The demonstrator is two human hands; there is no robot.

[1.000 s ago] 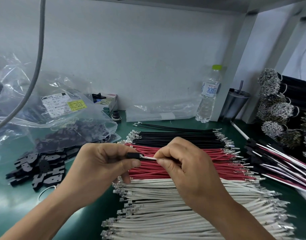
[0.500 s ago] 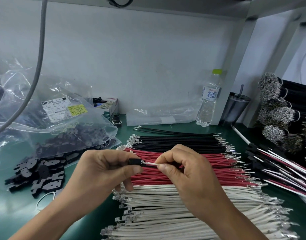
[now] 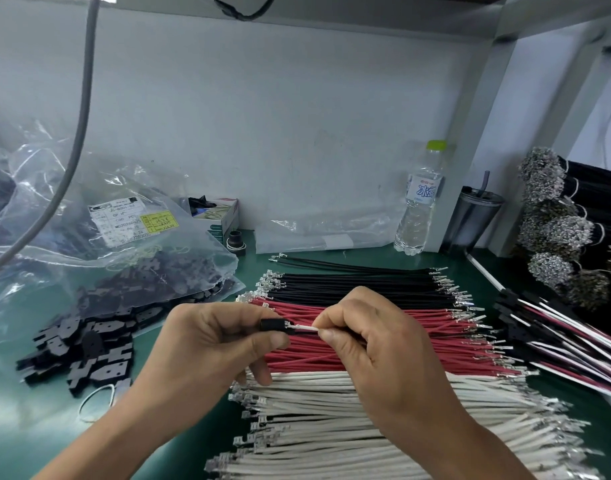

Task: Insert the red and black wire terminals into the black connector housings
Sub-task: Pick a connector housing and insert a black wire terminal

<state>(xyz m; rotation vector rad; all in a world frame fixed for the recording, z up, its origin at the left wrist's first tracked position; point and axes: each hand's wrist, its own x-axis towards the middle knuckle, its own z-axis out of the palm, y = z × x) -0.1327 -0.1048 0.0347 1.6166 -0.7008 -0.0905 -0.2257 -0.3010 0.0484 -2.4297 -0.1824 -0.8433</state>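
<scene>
Misalignment is my main worry: my left hand (image 3: 210, 344) pinches a black connector housing (image 3: 272, 324) at centre frame, and my right hand (image 3: 369, 344) grips a white wire (image 3: 305, 328) between thumb and forefinger, its terminal right at the housing's mouth. Whether the terminal is seated I cannot tell; if it enters tilted, I judge it could bend or jam rather than lock. The thin wire could also buckle where I pinch it if I push too far back from the tip.

The task asks for red and black, yet the wire I hold looks white, so a wrong colour in the slot is another risk. The red wires (image 3: 383, 341) lie just behind my hands and the black wires (image 3: 349, 285) above them in the frame; spare housings (image 3: 85, 344) are heaped at lower left beside a plastic bag (image 3: 89, 216).

Room is tight below: white wires (image 3: 331, 420) fill the lower middle under my wrists. Finished bundles (image 3: 556, 341) crowd the right edge, and a water bottle (image 3: 418, 202) stands at upper right, well apart.
</scene>
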